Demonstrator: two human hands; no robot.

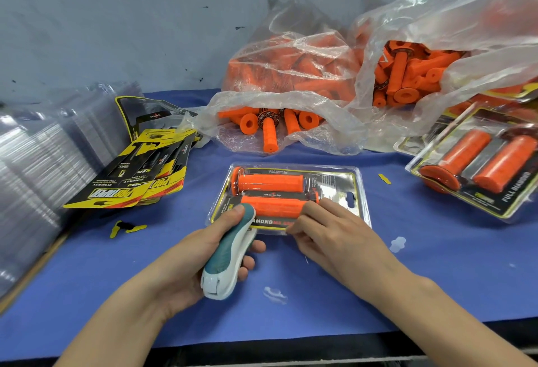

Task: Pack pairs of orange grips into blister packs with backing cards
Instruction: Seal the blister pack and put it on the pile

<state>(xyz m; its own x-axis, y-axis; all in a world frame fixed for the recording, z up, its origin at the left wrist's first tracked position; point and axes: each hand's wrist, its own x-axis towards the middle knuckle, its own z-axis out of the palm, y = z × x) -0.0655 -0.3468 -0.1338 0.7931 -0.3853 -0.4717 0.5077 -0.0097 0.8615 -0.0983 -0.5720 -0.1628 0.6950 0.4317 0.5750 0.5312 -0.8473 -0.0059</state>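
Left hand (pixel 186 253) grip clasps stapler (pixel 230 253) (thumb on top).

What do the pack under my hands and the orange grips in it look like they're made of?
The blister pack looks like thin clear glossy plastic: it glints and the card shows through. The orange grips look like matte rubber with a fine moulded texture, though that is a guess.

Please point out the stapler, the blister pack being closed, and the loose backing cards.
stapler (pixel 230 250): head view, teal top.
blister pack (pixel 356 189): head view, right clear edge.
backing cards (pixel 116 192): head view, yellow logo.
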